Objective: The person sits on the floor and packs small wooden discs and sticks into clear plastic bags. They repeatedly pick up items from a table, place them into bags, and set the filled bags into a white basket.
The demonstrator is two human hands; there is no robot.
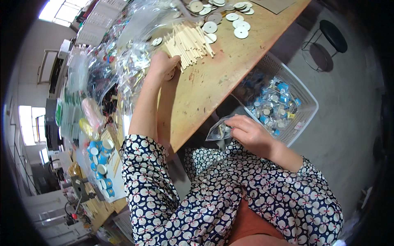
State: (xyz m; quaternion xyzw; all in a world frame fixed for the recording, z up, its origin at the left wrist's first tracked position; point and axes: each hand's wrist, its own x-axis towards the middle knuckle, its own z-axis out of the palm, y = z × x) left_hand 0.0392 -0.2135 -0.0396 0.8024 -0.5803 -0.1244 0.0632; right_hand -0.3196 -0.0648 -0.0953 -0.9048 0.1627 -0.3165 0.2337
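My left hand (163, 65) reaches over the worktable, its fingers curled at the near left end of a pile of thin wooden sticks (189, 44). Its fingertips are hidden, so whether they grip a stick does not show. A small round disc with holes (170, 75) shows at the edge of that palm. Close to my lap, my right hand (251, 133) pinches the edge of a clear plastic bag (219, 130). Small parts, some pale and some metallic, are visible inside the bag.
White discs with centre holes (241, 32) lie beyond the sticks. A white plastic basket (312, 104) beside the wooden table (197, 101) holds several filled bags. Blue paper cups (103, 158) and crowded clear packaging (132, 64) are at left. A black round stool (334, 35) stands on the floor.
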